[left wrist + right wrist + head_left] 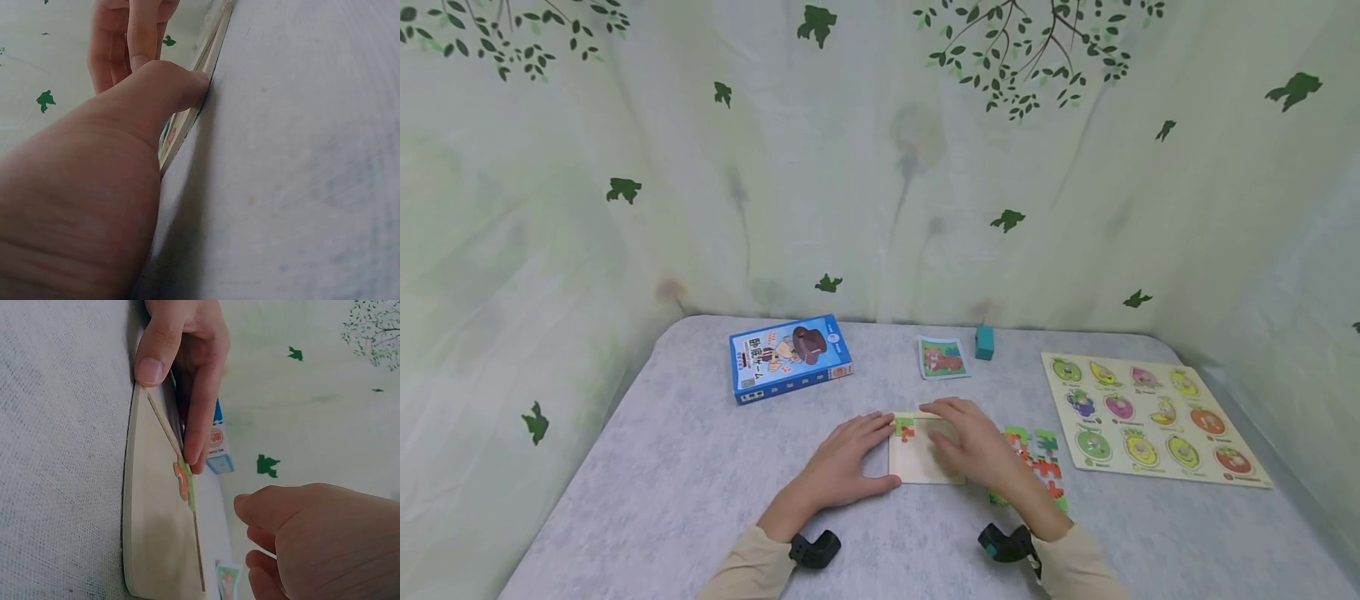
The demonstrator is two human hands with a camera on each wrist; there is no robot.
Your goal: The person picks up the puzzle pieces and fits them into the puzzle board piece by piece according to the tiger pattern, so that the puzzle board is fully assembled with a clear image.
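A pale wooden puzzle tray (pixel 917 463) lies flat on the table in the head view. A green and orange puzzle piece or small joined group (pixel 905 428) sits in its far left corner. My left hand (pixel 844 463) holds the tray's left side, thumb at the near corner and fingertips at the far corner by the pieces. Over the tray's right part is my right hand (pixel 976 443), fingers loosely bent, with nothing visible between thumb and fingers in the right wrist view. Several loose puzzle pieces (pixel 1048 468) lie right of the tray, partly hidden by the right forearm.
A blue game box (pixel 790 360) lies at the back left. Behind the tray are a small picture card (pixel 944 359) with an animal and a teal block (pixel 985 343). A large fruit picture board (pixel 1153 417) lies at the right. A printed curtain (pixel 880 167) hangs behind the table.
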